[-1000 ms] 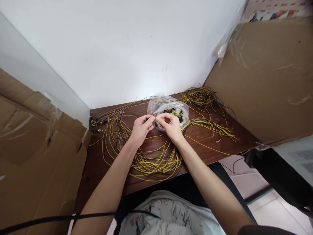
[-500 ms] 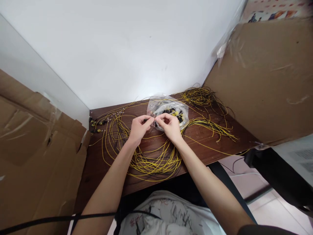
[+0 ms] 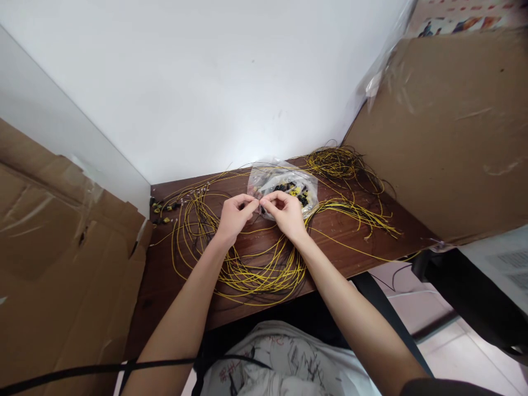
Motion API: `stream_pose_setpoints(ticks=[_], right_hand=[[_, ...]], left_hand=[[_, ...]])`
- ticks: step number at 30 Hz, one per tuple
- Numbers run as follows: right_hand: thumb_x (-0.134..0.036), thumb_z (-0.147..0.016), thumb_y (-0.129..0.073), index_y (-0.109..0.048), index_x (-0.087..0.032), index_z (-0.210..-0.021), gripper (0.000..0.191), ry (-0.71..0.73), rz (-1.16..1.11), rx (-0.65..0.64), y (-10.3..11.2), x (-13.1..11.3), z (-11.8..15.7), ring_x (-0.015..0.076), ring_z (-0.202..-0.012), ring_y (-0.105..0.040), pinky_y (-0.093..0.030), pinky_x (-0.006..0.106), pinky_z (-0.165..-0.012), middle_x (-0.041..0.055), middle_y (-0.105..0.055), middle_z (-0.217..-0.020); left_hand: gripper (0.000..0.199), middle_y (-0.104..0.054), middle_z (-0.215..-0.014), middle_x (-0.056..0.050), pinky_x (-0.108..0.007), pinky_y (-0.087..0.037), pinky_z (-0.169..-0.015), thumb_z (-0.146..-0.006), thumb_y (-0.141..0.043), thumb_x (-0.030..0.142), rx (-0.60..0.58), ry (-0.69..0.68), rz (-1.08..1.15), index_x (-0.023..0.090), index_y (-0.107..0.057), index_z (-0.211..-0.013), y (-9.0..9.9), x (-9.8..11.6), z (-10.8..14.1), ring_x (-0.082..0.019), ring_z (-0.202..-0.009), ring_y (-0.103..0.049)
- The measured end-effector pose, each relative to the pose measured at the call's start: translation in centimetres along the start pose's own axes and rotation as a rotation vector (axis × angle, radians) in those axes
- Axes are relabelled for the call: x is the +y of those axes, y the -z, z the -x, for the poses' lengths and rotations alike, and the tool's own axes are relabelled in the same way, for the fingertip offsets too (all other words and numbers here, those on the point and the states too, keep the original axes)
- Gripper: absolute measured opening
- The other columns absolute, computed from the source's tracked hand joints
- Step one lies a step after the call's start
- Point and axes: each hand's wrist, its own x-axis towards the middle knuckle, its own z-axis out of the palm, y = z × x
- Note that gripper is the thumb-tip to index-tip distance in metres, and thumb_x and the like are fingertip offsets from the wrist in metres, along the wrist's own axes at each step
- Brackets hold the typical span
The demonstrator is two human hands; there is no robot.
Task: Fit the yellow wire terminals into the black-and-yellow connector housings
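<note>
My left hand (image 3: 238, 215) and my right hand (image 3: 285, 213) meet fingertip to fingertip above the table, each in a pinch. Whatever lies between the fingertips is too small and too covered to name. Just behind them rests an open clear plastic bag (image 3: 312, 187) with small black and yellow connector-like parts (image 3: 293, 190) in it. Below the hands spreads a large loose coil of yellow and black wires (image 3: 264, 278), partly hidden by my forearms. Its wire ends with small light tips (image 3: 202, 188) fan out at the left.
Small black and yellow pieces (image 3: 160, 208) lie at the table's left edge. A tangled wire bundle (image 3: 336, 162) sits at the back right, near more wire ends (image 3: 371, 214). Cardboard (image 3: 61, 264) stands at left, a large carton (image 3: 454, 126) at right, a white wall (image 3: 231, 82) behind.
Both hands stay pinched together in nearly the same place, with only a very slight shift of the fingertips. Nothing else has visibly moved.
</note>
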Motion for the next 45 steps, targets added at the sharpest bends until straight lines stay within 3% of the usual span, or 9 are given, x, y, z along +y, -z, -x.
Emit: stream_pose_setpoints(ticks=[11, 22, 33, 40, 45], right_hand=[[-0.029, -0.074, -0.061, -0.063, -0.015, -0.071, 0.014, 0.006, 0.043, -0.006, 0.04, -0.18, 0.08, 0.0116, -0.058, -0.054, -0.044, 0.024, -0.059, 0.0012, -0.063, -0.066], [-0.033, -0.073, -0.063, -0.062, -0.014, -0.072, 0.018, -0.048, -0.021, -0.021, 0.15, -0.02, -0.07, 0.0109, -0.056, -0.052, -0.043, 0.023, -0.056, 0.0014, -0.062, -0.065], [-0.043, -0.067, -0.068, -0.061, -0.016, -0.072, 0.028, -0.137, -0.214, -0.048, 0.06, -0.65, -0.08, 0.01, -0.051, -0.051, -0.043, 0.023, -0.052, -0.0013, -0.057, -0.056], [-0.039, -0.068, -0.067, -0.062, -0.014, -0.072, 0.025, -0.098, -0.171, 0.021, 0.06, -0.49, -0.13, 0.0092, -0.05, -0.048, -0.039, 0.022, -0.05, -0.0007, -0.057, -0.059], [-0.04, -0.069, -0.066, -0.062, -0.015, -0.071, 0.025, -0.089, -0.117, 0.028, 0.02, -0.55, -0.1, 0.0098, -0.053, -0.049, -0.04, 0.023, -0.053, 0.0001, -0.059, -0.062]], left_hand=[[0.019, -0.049, -0.059, 0.003, -0.017, -0.023, -0.042, -0.065, -0.067, 0.027, -0.042, 0.037, 0.117, 0.011, -0.059, -0.07, 0.03, -0.44, -0.17, -0.003, -0.045, -0.032], [0.02, -0.048, -0.06, 0.002, -0.018, -0.021, -0.042, -0.067, -0.067, 0.03, -0.101, 0.029, 0.095, 0.011, -0.061, -0.071, 0.28, -0.18, -0.12, -0.002, -0.045, -0.032], [0.016, -0.036, -0.054, 0.005, -0.018, -0.026, -0.047, -0.069, -0.07, 0.024, -0.301, 0.092, 0.497, 0.01, -0.062, -0.068, 0.15, -0.09, -0.14, -0.002, -0.049, -0.031], [0.019, -0.038, -0.051, 0.006, -0.017, -0.023, -0.044, -0.062, -0.074, 0.023, -0.123, 0.135, 0.466, 0.009, -0.064, -0.07, 0.03, 0.31, -0.08, -0.001, -0.046, -0.03], [0.02, -0.046, -0.055, 0.003, -0.019, -0.022, -0.043, -0.062, -0.073, 0.026, -0.096, 0.11, 0.352, 0.009, -0.065, -0.07, 0.13, 0.01, -0.26, -0.002, -0.046, -0.031]])
